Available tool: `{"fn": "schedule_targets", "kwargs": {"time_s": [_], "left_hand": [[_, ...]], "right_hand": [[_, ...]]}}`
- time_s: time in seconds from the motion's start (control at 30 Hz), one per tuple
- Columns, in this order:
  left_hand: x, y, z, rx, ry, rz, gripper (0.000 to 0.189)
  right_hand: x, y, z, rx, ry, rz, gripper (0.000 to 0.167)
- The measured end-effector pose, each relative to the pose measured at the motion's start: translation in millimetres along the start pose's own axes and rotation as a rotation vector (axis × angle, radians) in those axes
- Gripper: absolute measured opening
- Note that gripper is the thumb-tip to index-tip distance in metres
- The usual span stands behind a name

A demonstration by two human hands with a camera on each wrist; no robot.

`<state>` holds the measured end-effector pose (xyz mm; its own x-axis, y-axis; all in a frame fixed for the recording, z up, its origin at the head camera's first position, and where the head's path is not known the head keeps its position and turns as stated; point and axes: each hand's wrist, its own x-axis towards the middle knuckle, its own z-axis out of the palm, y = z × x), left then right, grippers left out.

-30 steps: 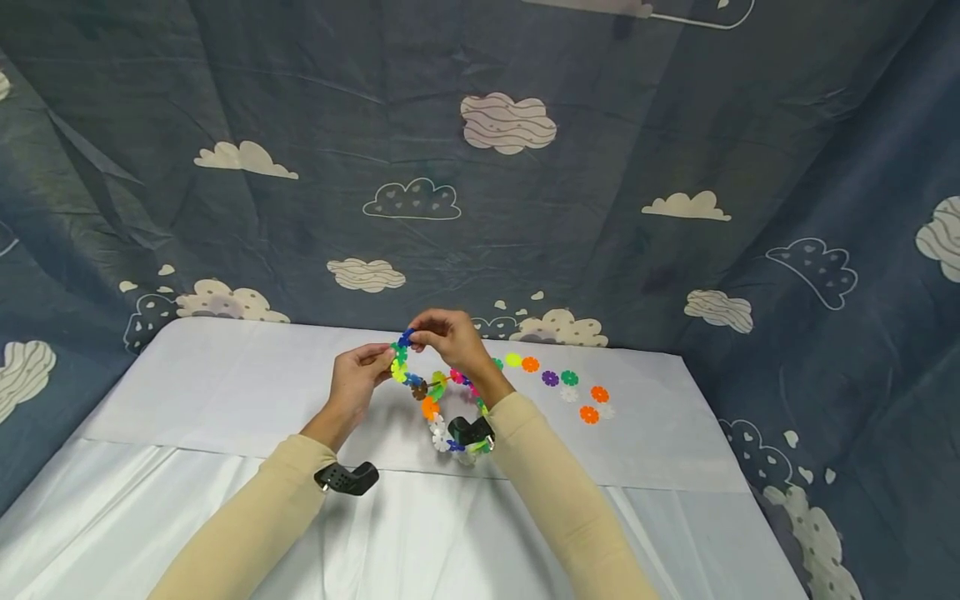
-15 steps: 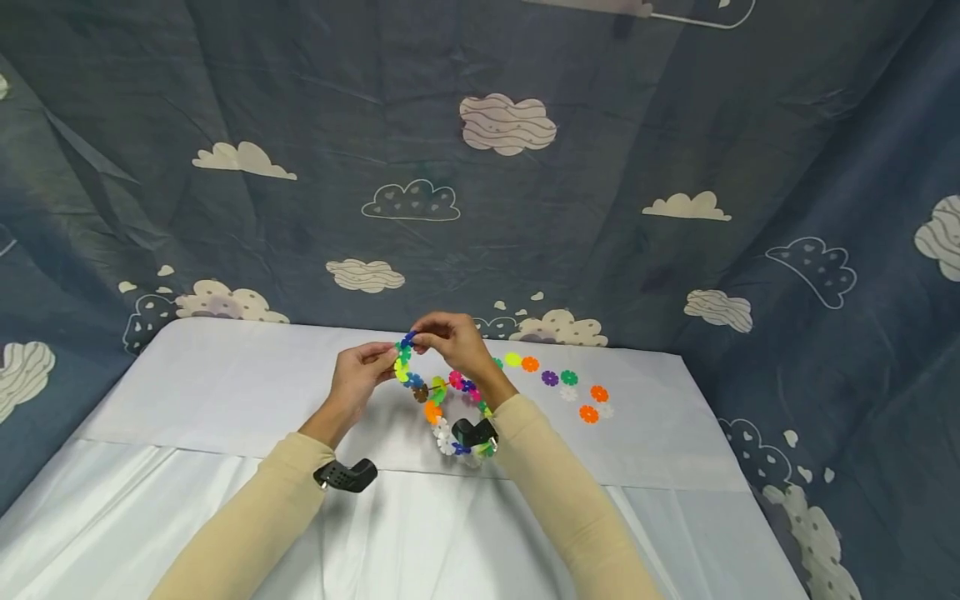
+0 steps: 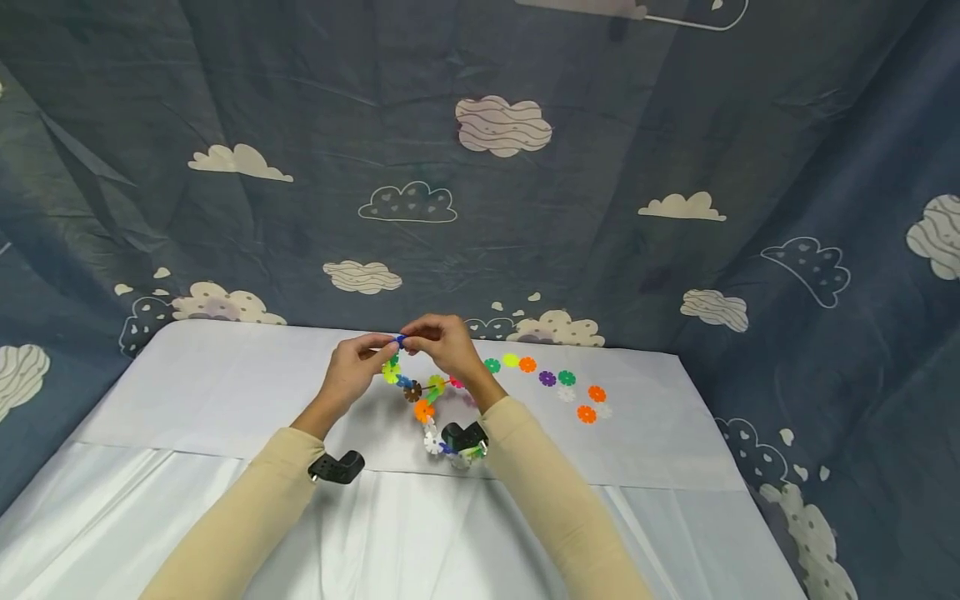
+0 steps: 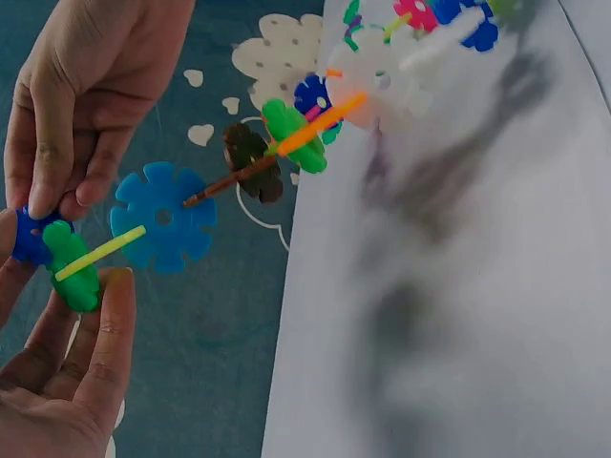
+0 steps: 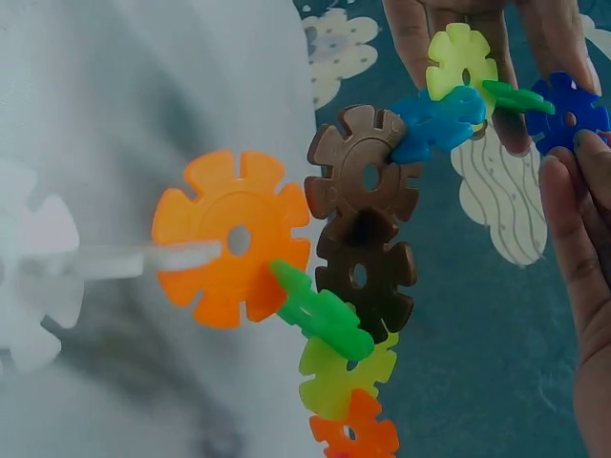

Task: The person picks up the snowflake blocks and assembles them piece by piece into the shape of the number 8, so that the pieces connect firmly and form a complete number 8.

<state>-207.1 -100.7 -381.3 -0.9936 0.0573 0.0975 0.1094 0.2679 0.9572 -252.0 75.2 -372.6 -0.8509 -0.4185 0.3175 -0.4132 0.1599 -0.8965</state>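
A: What are the fingers doing?

B: Pinching, on both sides. The right hand (image 3: 444,343) grips the dark blue disc (image 5: 565,95); the left hand (image 3: 349,371) pinches right beside it, around the green disc (image 4: 69,246) slotted into the blue one.

A: Which disc does each left fingertip touch?

B: I can't tell; some tips are hidden.

A: And past the fingertips?

B: A chain (image 3: 424,410) of notched discs: yellow, light blue, brown, then orange and white. It stretches over the tabletop (image 3: 240,392) from near the far edge to the front edge, where it loops under the right forearm. Whether it touches the cloth there, I can't tell.

A: Farther out?

B: Loose discs (image 3: 528,365) in green, yellow, orange, purple and white lie between the right hand and the tabletop's right edge. Behind the far edge hangs a dark curtain (image 3: 585,250) printed with pale clouds.
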Motion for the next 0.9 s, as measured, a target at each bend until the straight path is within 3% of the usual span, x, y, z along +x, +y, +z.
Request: {"fn": "schedule_targets", "kwargs": {"time_s": [0.1,0.4,0.53,0.9], "left_hand": [[0.3,-4.0,-1.8,-0.002,-0.007,0.006,0.035],[1.5,-8.7,-0.3,-0.025,-0.013,0.001,0.038],[3.4,-7.9,-2.1,-0.026,-0.054,0.012,0.040],[3.7,-9.6,-5.1,-0.081,-0.141,-0.043,0.042]], "right_hand": [[0.1,0.6,0.9,0.005,-0.005,0.041,0.013],[-1.0,2.8,1.2,-0.034,-0.006,0.054,0.015],[-1.2,1.9,1.6,-0.049,0.026,0.057,0.014],[-5.7,6.1,-0.4,-0.124,0.069,0.067,0.013]]}}
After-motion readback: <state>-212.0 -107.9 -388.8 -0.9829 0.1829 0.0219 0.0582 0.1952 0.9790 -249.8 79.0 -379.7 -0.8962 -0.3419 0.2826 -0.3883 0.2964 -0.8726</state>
